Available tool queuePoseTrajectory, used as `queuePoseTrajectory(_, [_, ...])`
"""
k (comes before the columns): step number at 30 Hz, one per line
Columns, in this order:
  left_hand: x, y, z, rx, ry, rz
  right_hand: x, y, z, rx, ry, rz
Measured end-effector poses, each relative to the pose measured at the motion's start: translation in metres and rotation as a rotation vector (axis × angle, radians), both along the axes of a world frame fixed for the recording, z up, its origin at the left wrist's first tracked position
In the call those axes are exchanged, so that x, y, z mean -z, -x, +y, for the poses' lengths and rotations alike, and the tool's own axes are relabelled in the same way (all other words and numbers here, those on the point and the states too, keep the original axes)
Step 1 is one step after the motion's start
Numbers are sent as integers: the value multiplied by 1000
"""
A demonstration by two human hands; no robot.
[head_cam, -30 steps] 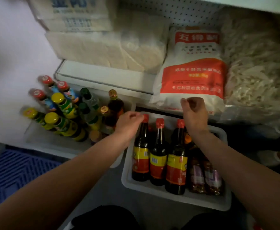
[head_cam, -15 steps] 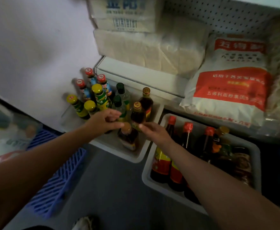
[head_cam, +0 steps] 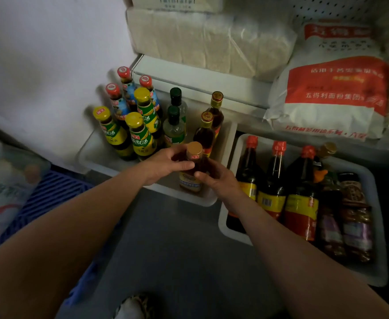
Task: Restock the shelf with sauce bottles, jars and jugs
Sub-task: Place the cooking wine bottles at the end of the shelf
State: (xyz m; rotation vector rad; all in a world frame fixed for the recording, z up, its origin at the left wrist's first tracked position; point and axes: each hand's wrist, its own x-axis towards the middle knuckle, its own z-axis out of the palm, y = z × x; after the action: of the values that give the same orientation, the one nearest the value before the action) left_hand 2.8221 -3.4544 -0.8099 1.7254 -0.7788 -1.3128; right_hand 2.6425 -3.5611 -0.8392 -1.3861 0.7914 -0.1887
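Just both hands [head_cam: 166,165] round brown bottle [head_cam: 193,173] near tray edge [head_cam: 208,200].

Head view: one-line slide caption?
Both hands, left hand and right hand, hold a gold-capped bottle upright in the left tray.

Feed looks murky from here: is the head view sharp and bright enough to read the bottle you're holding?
Head view: dim overall, floor in shadow; the held bottle shows its cap but the label is blurred; flour bag print smeared at the top; edges bend from the wide lens.
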Motion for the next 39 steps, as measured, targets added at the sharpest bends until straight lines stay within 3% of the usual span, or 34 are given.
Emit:
queuePoseTrajectory(12, [-13, 16, -13, -146, 81, -1, -4, 2, 3, 1, 11, -53])
queuePoseTrajectory(19, [-65, 8, -19, -233, 130, 38, -36, 9, -23, -164, -30, -107])
queuePoseTrajectory(26, [-112, -2, -21, -357, 111, 81, -82, 9, -57, -363, -34, -14])
queuePoseTrajectory(39, [-186, -31, -53, -474, 33, 58, -141, -13, -70, -375, 32, -78])
